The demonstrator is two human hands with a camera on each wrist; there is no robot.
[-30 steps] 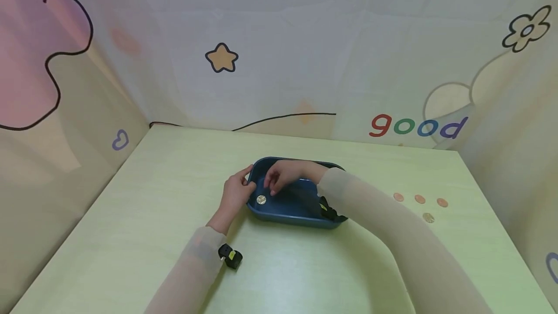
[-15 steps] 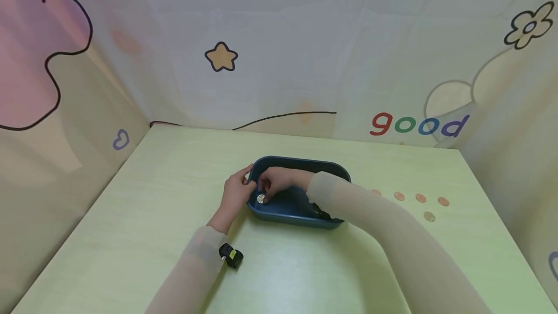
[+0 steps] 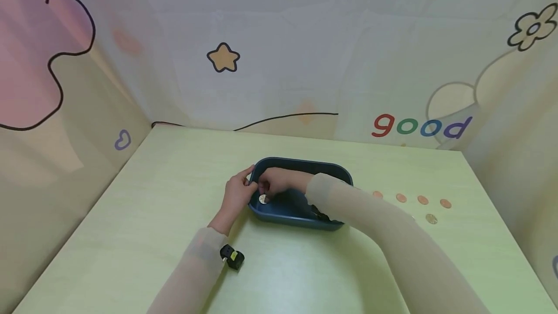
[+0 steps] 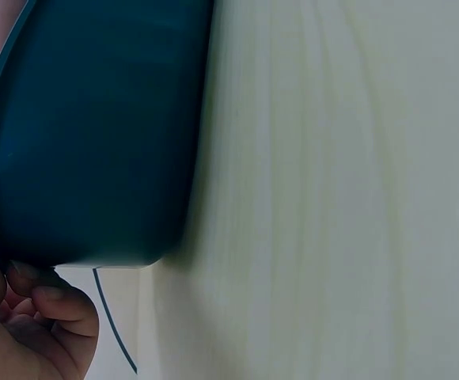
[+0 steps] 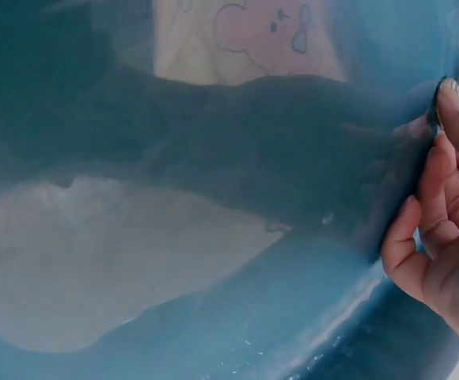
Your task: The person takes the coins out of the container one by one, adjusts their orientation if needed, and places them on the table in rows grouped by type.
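Observation:
A dark blue tray with rounded corners sits mid-table. My left hand grips its left end at the rim, thumb on top. In the left wrist view, curled fingers sit against the outside of the tray wall. Inside the tray, at its left end, is a shiny pale-gold coin. My right hand pinches this coin between thumb and fingers at the tray floor. The right wrist view shows the coin's dark thin edge at the thumb tip; the other fingers touch the tray floor.
Several copper-coloured coins lie in a row on the table right of the tray, with a gold coin in front of them. My right sleeve crosses the tray's right end. A printed curtain hangs behind the table.
My right hand has come down and left inside the tray from above its floor to the coin, and now pinches it. One more copper coin shows beside the sleeve. My left hand keeps its place.

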